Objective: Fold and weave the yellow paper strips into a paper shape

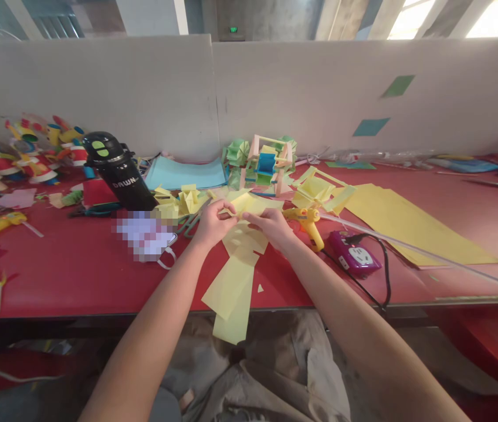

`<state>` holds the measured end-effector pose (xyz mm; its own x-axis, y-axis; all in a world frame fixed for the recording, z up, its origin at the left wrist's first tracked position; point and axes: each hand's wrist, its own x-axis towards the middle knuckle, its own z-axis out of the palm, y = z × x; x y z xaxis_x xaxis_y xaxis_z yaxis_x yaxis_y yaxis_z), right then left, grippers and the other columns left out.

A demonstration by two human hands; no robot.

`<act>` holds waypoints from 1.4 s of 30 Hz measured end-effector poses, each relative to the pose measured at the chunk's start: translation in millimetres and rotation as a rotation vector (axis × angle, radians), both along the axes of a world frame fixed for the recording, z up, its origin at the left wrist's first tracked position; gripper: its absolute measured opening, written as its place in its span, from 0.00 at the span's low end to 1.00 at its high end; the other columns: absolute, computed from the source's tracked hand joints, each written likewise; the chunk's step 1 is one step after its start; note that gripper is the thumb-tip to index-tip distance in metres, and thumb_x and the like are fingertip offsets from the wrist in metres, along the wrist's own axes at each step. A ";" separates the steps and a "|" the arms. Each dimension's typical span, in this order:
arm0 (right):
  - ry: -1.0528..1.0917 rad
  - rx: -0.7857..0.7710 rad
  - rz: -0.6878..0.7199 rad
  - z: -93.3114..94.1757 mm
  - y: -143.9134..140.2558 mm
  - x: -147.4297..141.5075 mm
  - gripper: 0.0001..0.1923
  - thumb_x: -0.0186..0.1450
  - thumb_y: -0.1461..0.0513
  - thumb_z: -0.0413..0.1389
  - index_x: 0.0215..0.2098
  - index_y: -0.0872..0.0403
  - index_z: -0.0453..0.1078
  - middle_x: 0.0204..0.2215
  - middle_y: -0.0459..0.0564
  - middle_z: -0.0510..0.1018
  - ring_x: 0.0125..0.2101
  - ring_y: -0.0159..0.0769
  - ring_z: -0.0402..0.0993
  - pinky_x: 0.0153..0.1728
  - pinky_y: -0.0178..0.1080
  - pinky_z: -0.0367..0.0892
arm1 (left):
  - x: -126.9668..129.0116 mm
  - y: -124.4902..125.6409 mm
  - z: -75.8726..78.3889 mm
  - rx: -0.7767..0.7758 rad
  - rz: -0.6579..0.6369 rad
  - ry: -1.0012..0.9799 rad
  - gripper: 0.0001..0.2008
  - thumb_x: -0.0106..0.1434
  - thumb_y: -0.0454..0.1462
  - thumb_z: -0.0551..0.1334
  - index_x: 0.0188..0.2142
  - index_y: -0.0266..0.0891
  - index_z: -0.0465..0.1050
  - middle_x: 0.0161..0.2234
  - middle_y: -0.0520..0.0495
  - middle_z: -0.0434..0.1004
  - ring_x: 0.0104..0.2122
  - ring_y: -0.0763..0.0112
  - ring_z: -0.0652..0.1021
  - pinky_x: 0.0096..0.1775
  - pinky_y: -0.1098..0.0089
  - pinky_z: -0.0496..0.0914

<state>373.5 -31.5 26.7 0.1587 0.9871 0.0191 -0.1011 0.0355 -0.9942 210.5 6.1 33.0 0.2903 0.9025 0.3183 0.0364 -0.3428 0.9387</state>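
My left hand (216, 221) and my right hand (270, 225) meet over the middle of the table, both pinching a piece of yellow paper (243, 202) between thumbs and fingers. Below them, strips of pale yellow paper (233, 284) lie overlapped, one reaching past the table's front edge. Just right of my right hand is a yellow glue gun (308, 221) with a long clear glue stick (407, 243) sticking out of it. Folded yellow paper shapes (189, 199) sit left of my left hand, close to partly covered scissors (190, 225).
A black bottle (119, 176) leans at the left behind a blurred white object (145, 234). A purple power socket (356, 255) with a black cable stands right. Yellow sheets (416, 225), blue sheets (187, 174) and a paper-and-wood wheel model (267, 164) lie farther back, before a white partition (99, 88).
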 end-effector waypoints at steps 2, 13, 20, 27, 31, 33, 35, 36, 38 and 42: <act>-0.019 0.021 0.007 0.0 0.0 0.1 0.21 0.44 0.49 0.71 0.21 0.56 0.73 0.20 0.45 0.74 0.26 0.32 0.70 0.34 0.38 0.69 | 1.1 -0.2 -0.7 -0.027 -0.010 -0.042 0.14 0.49 0.34 0.68 0.28 0.39 0.62 0.29 0.54 0.71 0.26 0.75 0.76 0.27 0.76 0.66; -0.235 0.180 0.025 -3.3 1.5 2.2 0.21 0.50 0.46 0.67 0.30 0.55 0.78 0.32 0.50 0.81 0.35 0.40 0.75 0.36 0.38 0.68 | 2.4 8.0 -15.5 -0.158 -0.020 -0.038 0.46 0.45 0.35 0.73 0.61 0.45 0.55 0.43 0.44 0.78 0.39 0.58 0.81 0.42 0.59 0.75; -0.202 0.260 0.122 -0.3 -0.7 3.1 0.19 0.58 0.45 0.62 0.36 0.50 0.77 0.38 0.48 0.80 0.42 0.40 0.74 0.43 0.39 0.69 | 3.0 8.1 -10.4 -0.224 0.052 -0.122 0.42 0.42 0.32 0.72 0.57 0.38 0.61 0.42 0.43 0.78 0.42 0.60 0.80 0.41 0.67 0.73; -0.298 0.295 0.045 1.7 -0.9 2.5 0.18 0.56 0.45 0.63 0.29 0.51 0.77 0.36 0.49 0.79 0.40 0.41 0.74 0.43 0.40 0.67 | 2.9 5.4 -10.3 -0.174 0.055 -0.108 0.41 0.44 0.32 0.71 0.56 0.43 0.56 0.44 0.44 0.76 0.38 0.66 0.80 0.38 0.69 0.73; -0.296 0.301 0.030 1.1 -0.7 2.8 0.18 0.57 0.45 0.63 0.28 0.51 0.76 0.33 0.47 0.78 0.38 0.40 0.73 0.41 0.39 0.67 | 2.5 1.0 -7.1 -0.038 0.005 -0.092 0.35 0.46 0.32 0.69 0.52 0.46 0.56 0.47 0.48 0.74 0.34 0.72 0.79 0.35 0.72 0.72; -0.289 0.300 0.030 0.0 -0.1 3.6 0.18 0.57 0.46 0.62 0.27 0.52 0.75 0.30 0.47 0.77 0.36 0.39 0.73 0.40 0.39 0.67 | 2.3 -0.6 -4.7 -0.020 -0.012 -0.037 0.27 0.47 0.32 0.68 0.47 0.44 0.63 0.42 0.50 0.75 0.31 0.73 0.78 0.31 0.74 0.70; -0.279 0.294 0.031 -1.0 0.6 4.4 0.18 0.57 0.46 0.63 0.26 0.52 0.75 0.29 0.46 0.77 0.36 0.39 0.73 0.40 0.39 0.67 | 2.1 -1.5 -2.4 -0.041 -0.002 0.012 0.20 0.48 0.33 0.67 0.42 0.41 0.68 0.36 0.51 0.76 0.28 0.72 0.77 0.28 0.75 0.68; -0.273 0.288 0.032 -1.3 0.9 4.7 0.18 0.57 0.46 0.63 0.26 0.52 0.75 0.29 0.47 0.77 0.36 0.39 0.73 0.39 0.39 0.67 | 2.0 -1.6 -1.4 -0.056 0.008 0.028 0.19 0.48 0.33 0.67 0.41 0.40 0.70 0.34 0.50 0.76 0.28 0.71 0.77 0.28 0.74 0.68; -0.255 0.272 0.039 -1.6 1.0 4.7 0.18 0.56 0.46 0.63 0.27 0.52 0.76 0.30 0.47 0.77 0.37 0.40 0.74 0.39 0.39 0.68 | 1.9 -1.6 0.1 -0.078 0.032 0.029 0.20 0.48 0.33 0.68 0.43 0.39 0.72 0.35 0.49 0.77 0.29 0.69 0.78 0.29 0.73 0.69; -0.148 0.221 0.054 0.0 0.1 2.0 0.17 0.55 0.46 0.64 0.29 0.52 0.76 0.34 0.48 0.79 0.37 0.38 0.74 0.40 0.40 0.71 | 1.2 -1.1 0.3 -0.099 0.065 0.035 0.24 0.48 0.34 0.68 0.47 0.39 0.73 0.35 0.48 0.78 0.27 0.70 0.76 0.29 0.71 0.68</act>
